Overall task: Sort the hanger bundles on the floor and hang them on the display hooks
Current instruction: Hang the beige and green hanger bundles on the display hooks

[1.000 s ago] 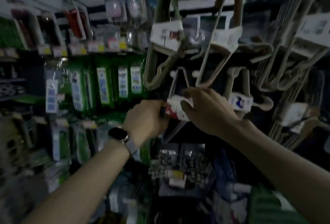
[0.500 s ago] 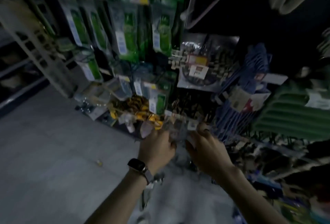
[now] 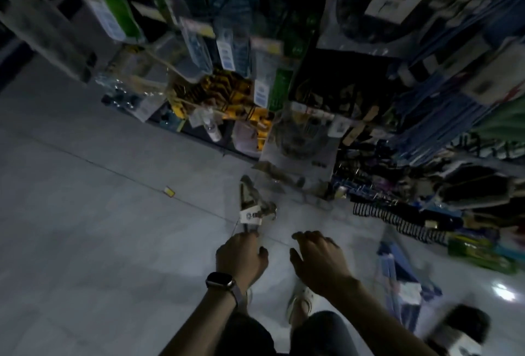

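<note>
Left grip reached down to the near end of a hanger bundle on the floor. Its knuckles were bent over that end and its thumb stuck out to the right. The fingertips were hidden behind the back of the hand, so I cannot tell whether they had clenched on the bundle or only touched it. A dark square-faced watch on a pale band sat on that wrist.

Right grip hung just right of the left one, released, its fingers spread and loosely curved over the tiles with nothing in them.

That bundle lay in the middle of the view, just near the foot of the display rack, running from near to far. It looked like a slim stack of pale brownish hangers, narrowing at the far end. A white paper band with a small printed mark was wrapped across its near part. Motion blur smeared its outline.

Right of the right grip lay a blue hanger bundle, long and flat, also with a white label. A darker bundle lay at the near right corner, too blurred to make out.

Smooth grey tiles with thin dark seams covered the floor, glossy at the right, and a small yellow tag lay on a seam well left of the pale bundle. Shiny plastic packets crowded the rack, some of them yellow. A pale sandal showed below the grips.
</note>
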